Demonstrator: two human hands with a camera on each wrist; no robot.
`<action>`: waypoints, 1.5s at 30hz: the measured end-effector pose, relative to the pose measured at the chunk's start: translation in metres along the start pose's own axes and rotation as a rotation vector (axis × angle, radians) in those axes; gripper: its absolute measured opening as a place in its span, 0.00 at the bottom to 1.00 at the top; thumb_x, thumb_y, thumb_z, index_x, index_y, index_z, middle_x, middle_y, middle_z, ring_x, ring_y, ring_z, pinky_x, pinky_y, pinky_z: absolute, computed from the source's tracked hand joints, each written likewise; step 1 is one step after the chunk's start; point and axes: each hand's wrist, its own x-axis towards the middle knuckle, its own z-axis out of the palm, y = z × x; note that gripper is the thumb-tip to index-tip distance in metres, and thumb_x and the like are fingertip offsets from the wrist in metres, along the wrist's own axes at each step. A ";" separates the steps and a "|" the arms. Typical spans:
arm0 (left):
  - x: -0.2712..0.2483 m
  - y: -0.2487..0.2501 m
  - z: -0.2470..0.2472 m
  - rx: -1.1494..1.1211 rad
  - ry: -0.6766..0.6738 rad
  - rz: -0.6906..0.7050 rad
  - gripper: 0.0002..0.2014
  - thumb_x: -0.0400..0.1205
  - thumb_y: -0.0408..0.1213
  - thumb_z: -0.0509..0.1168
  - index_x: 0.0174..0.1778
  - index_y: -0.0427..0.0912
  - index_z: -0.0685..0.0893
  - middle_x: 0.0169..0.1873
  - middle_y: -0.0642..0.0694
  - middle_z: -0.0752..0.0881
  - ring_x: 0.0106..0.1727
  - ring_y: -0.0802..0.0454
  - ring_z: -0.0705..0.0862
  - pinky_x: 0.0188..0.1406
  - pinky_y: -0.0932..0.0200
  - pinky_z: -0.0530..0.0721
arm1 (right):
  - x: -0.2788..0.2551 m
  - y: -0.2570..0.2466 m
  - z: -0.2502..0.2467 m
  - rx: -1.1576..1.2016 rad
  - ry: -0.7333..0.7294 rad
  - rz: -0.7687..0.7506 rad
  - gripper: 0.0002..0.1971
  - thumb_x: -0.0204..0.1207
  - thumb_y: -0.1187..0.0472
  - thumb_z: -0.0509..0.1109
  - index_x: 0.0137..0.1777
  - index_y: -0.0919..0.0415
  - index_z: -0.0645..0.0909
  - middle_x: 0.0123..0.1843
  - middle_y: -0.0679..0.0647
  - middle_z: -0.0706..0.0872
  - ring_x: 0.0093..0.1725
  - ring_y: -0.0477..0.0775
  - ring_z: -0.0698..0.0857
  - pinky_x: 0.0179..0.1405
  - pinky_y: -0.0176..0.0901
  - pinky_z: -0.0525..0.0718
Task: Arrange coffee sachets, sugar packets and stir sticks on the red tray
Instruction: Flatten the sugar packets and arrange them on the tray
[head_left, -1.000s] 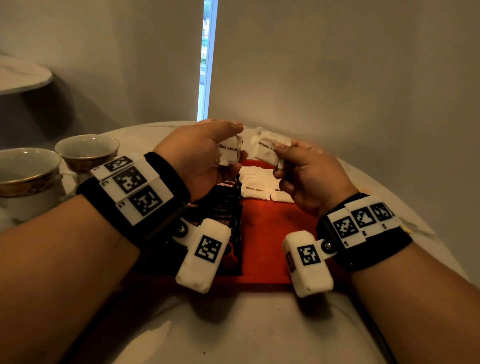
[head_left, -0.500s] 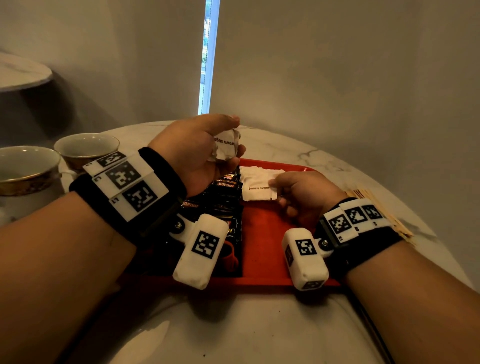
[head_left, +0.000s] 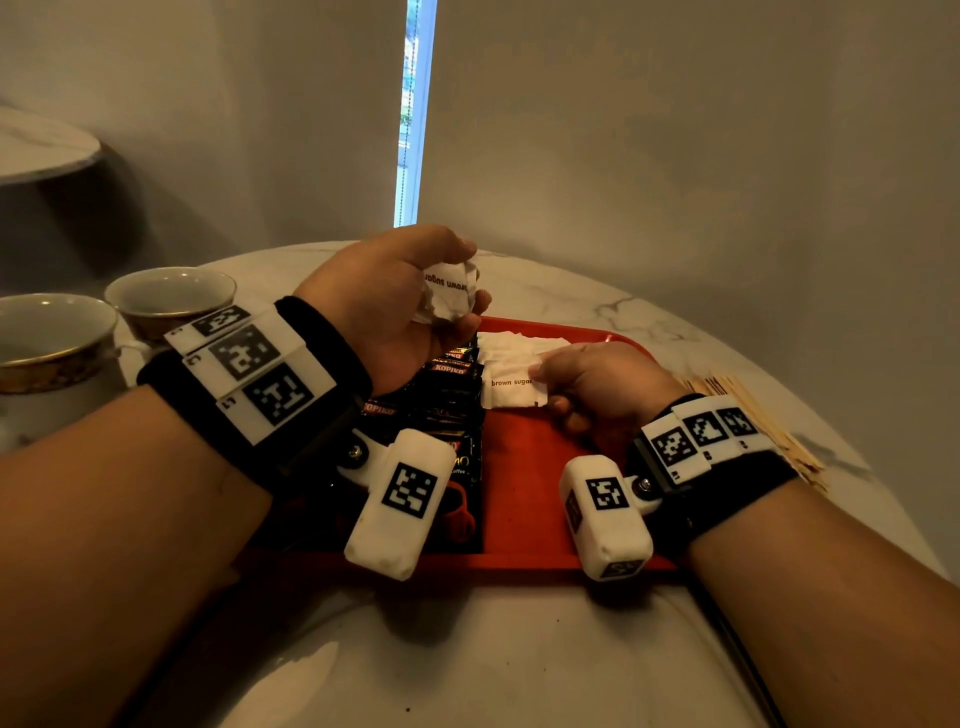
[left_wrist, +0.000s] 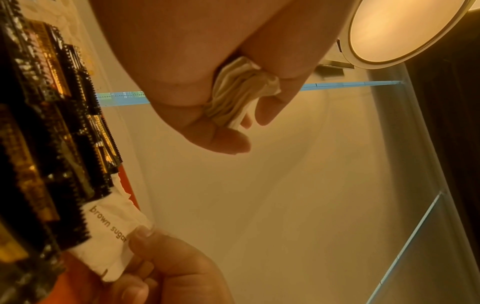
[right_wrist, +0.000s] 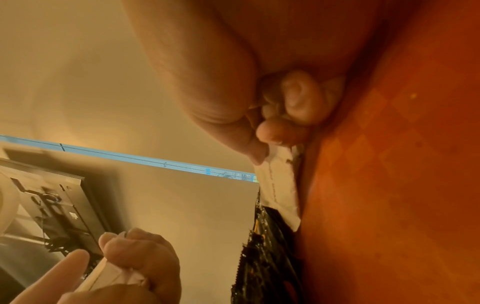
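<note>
On a round white marble table (head_left: 519, 665) sits a red tray (head_left: 524, 483). A row of black coffee sachets (head_left: 441, 410) lies overlapped along the tray's left side. Just right of them, at the tray's far end, white sugar packets (head_left: 511, 345) printed "brown sugar" lie flat.

The left hand (head_left: 384, 306) is raised above the sachets, thumb and fingers curled around a small stack of sugar packets (head_left: 449, 291); the left wrist view shows the stack's edges pinched between thumb and fingers (left_wrist: 236, 92).

The right hand (head_left: 597, 384) is low on the tray, fingers curled, its thumb and fingertips pinching the right end of 1 sugar packet (head_left: 511, 392) that lies on the tray beside the sachets.

Wooden stir sticks (head_left: 753, 421) lie in a bundle on the table just right of the tray, behind the right wrist. 2 gold-rimmed cups (head_left: 171, 296) stand on the table to the left.
</note>
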 end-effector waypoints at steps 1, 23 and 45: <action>-0.001 0.000 0.000 -0.005 -0.004 -0.001 0.09 0.82 0.35 0.66 0.57 0.37 0.80 0.46 0.41 0.82 0.38 0.48 0.86 0.24 0.63 0.81 | 0.000 0.000 0.000 -0.005 0.004 -0.006 0.01 0.80 0.68 0.70 0.49 0.66 0.82 0.36 0.58 0.79 0.24 0.46 0.73 0.17 0.35 0.66; -0.003 0.000 0.001 -0.095 -0.091 0.002 0.13 0.81 0.29 0.52 0.53 0.35 0.81 0.50 0.32 0.81 0.40 0.41 0.88 0.35 0.56 0.88 | -0.006 -0.004 0.000 -0.029 0.090 -0.105 0.06 0.79 0.73 0.71 0.53 0.67 0.86 0.29 0.58 0.84 0.21 0.49 0.80 0.18 0.38 0.73; 0.002 -0.006 -0.001 0.053 -0.160 0.054 0.09 0.84 0.27 0.63 0.54 0.43 0.83 0.54 0.36 0.89 0.46 0.41 0.89 0.36 0.54 0.86 | -0.042 -0.033 0.015 0.268 -0.137 -0.386 0.16 0.74 0.65 0.75 0.60 0.73 0.82 0.37 0.55 0.83 0.31 0.49 0.78 0.27 0.40 0.72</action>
